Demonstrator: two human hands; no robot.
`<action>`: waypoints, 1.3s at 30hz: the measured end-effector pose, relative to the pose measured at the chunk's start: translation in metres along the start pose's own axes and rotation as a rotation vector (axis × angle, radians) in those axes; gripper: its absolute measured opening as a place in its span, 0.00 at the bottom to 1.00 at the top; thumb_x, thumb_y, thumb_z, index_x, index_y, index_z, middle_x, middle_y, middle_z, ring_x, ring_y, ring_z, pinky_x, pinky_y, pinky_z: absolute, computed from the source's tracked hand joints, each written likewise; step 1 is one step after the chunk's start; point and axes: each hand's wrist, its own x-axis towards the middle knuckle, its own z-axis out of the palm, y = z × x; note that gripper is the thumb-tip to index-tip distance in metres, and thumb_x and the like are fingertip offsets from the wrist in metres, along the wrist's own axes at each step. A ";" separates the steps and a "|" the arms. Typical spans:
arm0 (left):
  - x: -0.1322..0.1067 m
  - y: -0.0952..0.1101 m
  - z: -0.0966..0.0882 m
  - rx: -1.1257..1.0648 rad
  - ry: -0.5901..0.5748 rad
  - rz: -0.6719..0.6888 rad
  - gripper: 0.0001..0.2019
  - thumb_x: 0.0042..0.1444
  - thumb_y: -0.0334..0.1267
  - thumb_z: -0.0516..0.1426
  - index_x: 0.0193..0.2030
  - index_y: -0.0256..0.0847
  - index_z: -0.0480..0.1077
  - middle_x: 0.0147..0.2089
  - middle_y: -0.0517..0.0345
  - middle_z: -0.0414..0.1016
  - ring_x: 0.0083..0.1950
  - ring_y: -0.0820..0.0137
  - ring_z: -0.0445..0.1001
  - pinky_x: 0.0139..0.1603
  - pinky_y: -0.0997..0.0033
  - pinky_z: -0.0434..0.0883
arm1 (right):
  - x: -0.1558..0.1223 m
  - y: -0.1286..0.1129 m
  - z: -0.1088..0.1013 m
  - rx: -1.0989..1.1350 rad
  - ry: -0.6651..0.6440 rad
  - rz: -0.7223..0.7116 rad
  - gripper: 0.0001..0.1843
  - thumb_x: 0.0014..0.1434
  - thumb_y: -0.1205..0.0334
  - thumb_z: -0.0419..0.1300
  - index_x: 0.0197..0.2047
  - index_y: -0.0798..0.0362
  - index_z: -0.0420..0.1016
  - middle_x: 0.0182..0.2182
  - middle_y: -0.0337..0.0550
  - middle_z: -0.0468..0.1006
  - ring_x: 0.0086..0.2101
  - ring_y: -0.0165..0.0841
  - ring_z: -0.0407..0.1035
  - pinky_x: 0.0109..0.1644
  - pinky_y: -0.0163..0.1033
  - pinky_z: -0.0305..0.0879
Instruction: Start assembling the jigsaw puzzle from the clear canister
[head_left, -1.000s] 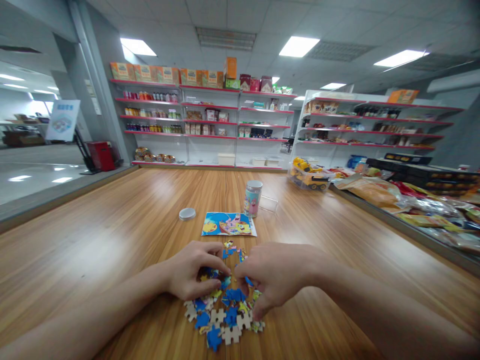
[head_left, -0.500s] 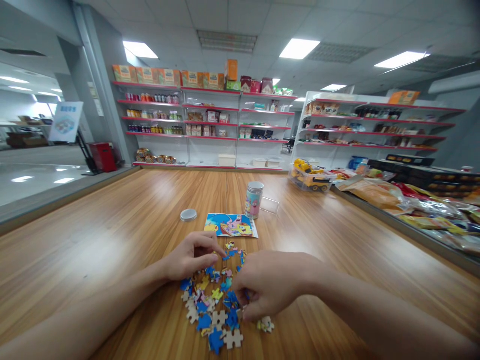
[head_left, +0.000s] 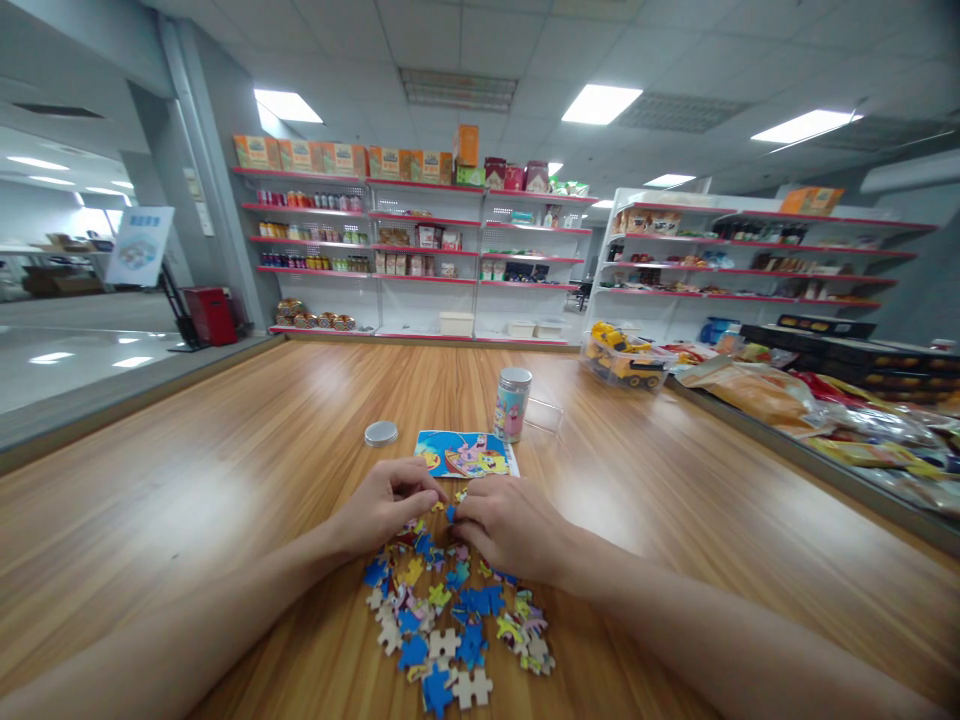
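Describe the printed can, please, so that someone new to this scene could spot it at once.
On the wooden table, look past the scattered puzzle pieces to the printed picture sheet. By its far right corner stands the can. It is a tall upright cylinder with a silvery top and cartoon print, unlike the low round lid left of the sheet.

Puzzle pieces [head_left: 477,602] on wood-grain tabletop [head_left: 285,410]

The puzzle pieces [head_left: 480,600] are blue, yellow (some plain beige).
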 end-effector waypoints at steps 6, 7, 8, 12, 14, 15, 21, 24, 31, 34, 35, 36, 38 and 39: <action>0.002 0.001 -0.002 -0.081 -0.090 -0.018 0.16 0.57 0.46 0.60 0.34 0.32 0.78 0.27 0.58 0.66 0.27 0.75 0.61 0.28 0.75 0.56 | -0.003 -0.004 -0.002 0.088 0.097 -0.039 0.05 0.53 0.70 0.58 0.32 0.54 0.75 0.29 0.42 0.76 0.31 0.33 0.68 0.33 0.37 0.57; 0.002 0.001 -0.003 -0.111 -0.121 -0.034 0.16 0.56 0.47 0.60 0.33 0.31 0.77 0.26 0.58 0.66 0.26 0.75 0.61 0.27 0.75 0.55 | -0.003 -0.005 -0.003 0.098 0.123 -0.046 0.05 0.51 0.70 0.58 0.32 0.55 0.75 0.28 0.42 0.75 0.31 0.34 0.68 0.33 0.37 0.57; 0.002 0.001 -0.003 -0.139 -0.146 -0.051 0.17 0.56 0.47 0.60 0.33 0.31 0.77 0.26 0.58 0.67 0.26 0.75 0.61 0.27 0.76 0.55 | -0.004 -0.007 -0.004 0.109 0.148 -0.058 0.05 0.51 0.70 0.58 0.31 0.55 0.74 0.28 0.43 0.75 0.30 0.34 0.68 0.32 0.37 0.57; 0.003 0.003 -0.004 -0.193 -0.162 -0.089 0.18 0.54 0.48 0.61 0.31 0.30 0.75 0.26 0.56 0.70 0.27 0.74 0.63 0.28 0.76 0.58 | -0.007 -0.020 -0.008 0.205 0.136 -0.159 0.06 0.54 0.66 0.59 0.34 0.54 0.77 0.28 0.42 0.75 0.29 0.32 0.68 0.31 0.36 0.57; 0.003 0.005 -0.004 -0.212 -0.173 -0.097 0.18 0.54 0.48 0.62 0.30 0.31 0.75 0.27 0.55 0.72 0.29 0.73 0.66 0.30 0.75 0.60 | -0.008 -0.027 -0.008 0.253 0.071 -0.181 0.08 0.56 0.59 0.61 0.37 0.52 0.78 0.30 0.41 0.77 0.30 0.32 0.69 0.31 0.36 0.58; 0.003 0.006 -0.004 -0.221 -0.181 -0.102 0.18 0.54 0.48 0.62 0.30 0.31 0.75 0.28 0.55 0.72 0.29 0.72 0.67 0.30 0.75 0.61 | -0.009 -0.030 -0.007 0.268 0.040 -0.179 0.10 0.56 0.55 0.62 0.38 0.51 0.79 0.31 0.41 0.77 0.30 0.32 0.70 0.31 0.35 0.58; 0.004 0.012 -0.012 -0.258 -0.360 -0.136 0.15 0.53 0.45 0.63 0.30 0.32 0.76 0.28 0.55 0.74 0.29 0.73 0.67 0.30 0.76 0.63 | -0.010 -0.038 -0.007 0.322 -0.063 -0.115 0.12 0.56 0.54 0.63 0.40 0.50 0.79 0.34 0.40 0.79 0.33 0.32 0.72 0.33 0.34 0.59; 0.004 0.015 -0.019 -0.248 -0.505 -0.143 0.12 0.52 0.43 0.64 0.31 0.33 0.77 0.29 0.55 0.74 0.29 0.73 0.68 0.30 0.76 0.64 | -0.009 -0.037 -0.007 0.366 -0.067 -0.086 0.10 0.55 0.56 0.64 0.38 0.51 0.79 0.33 0.40 0.79 0.33 0.32 0.72 0.33 0.34 0.59; 0.002 0.020 -0.021 -0.220 -0.631 -0.190 0.14 0.48 0.45 0.67 0.33 0.34 0.78 0.29 0.56 0.74 0.27 0.74 0.66 0.26 0.77 0.61 | -0.009 -0.034 -0.001 0.500 -0.038 0.031 0.05 0.52 0.61 0.65 0.31 0.54 0.76 0.25 0.36 0.75 0.26 0.27 0.66 0.31 0.31 0.58; 0.002 0.020 -0.020 -0.208 -0.639 -0.199 0.14 0.48 0.44 0.68 0.33 0.34 0.78 0.29 0.56 0.73 0.28 0.74 0.65 0.27 0.77 0.61 | -0.008 -0.033 0.000 0.535 0.000 0.116 0.04 0.52 0.63 0.64 0.30 0.54 0.75 0.24 0.36 0.73 0.25 0.26 0.65 0.30 0.31 0.57; 0.002 0.019 -0.020 -0.225 -0.638 -0.195 0.14 0.48 0.44 0.67 0.33 0.33 0.77 0.29 0.56 0.72 0.28 0.73 0.66 0.28 0.76 0.62 | -0.008 -0.033 -0.001 0.550 0.010 0.143 0.04 0.53 0.62 0.64 0.31 0.54 0.75 0.24 0.36 0.73 0.25 0.26 0.65 0.29 0.31 0.56; 0.002 0.019 -0.019 -0.243 -0.634 -0.188 0.13 0.50 0.43 0.66 0.32 0.33 0.77 0.29 0.57 0.72 0.29 0.73 0.66 0.29 0.76 0.62 | -0.007 -0.033 -0.001 0.564 0.017 0.169 0.05 0.54 0.62 0.63 0.31 0.55 0.75 0.25 0.37 0.74 0.25 0.27 0.65 0.29 0.31 0.56; 0.003 0.018 -0.019 -0.256 -0.608 -0.170 0.12 0.52 0.43 0.65 0.31 0.33 0.75 0.27 0.58 0.70 0.28 0.74 0.65 0.29 0.76 0.62 | -0.006 -0.033 -0.003 0.594 0.029 0.207 0.05 0.55 0.62 0.62 0.32 0.55 0.76 0.25 0.38 0.74 0.25 0.27 0.65 0.29 0.31 0.56; 0.003 0.018 -0.019 -0.246 -0.591 -0.161 0.13 0.53 0.43 0.64 0.30 0.33 0.75 0.26 0.59 0.69 0.28 0.75 0.64 0.29 0.76 0.61 | -0.006 -0.033 -0.004 0.603 0.037 0.220 0.05 0.55 0.62 0.62 0.32 0.55 0.76 0.26 0.38 0.75 0.26 0.27 0.66 0.29 0.31 0.57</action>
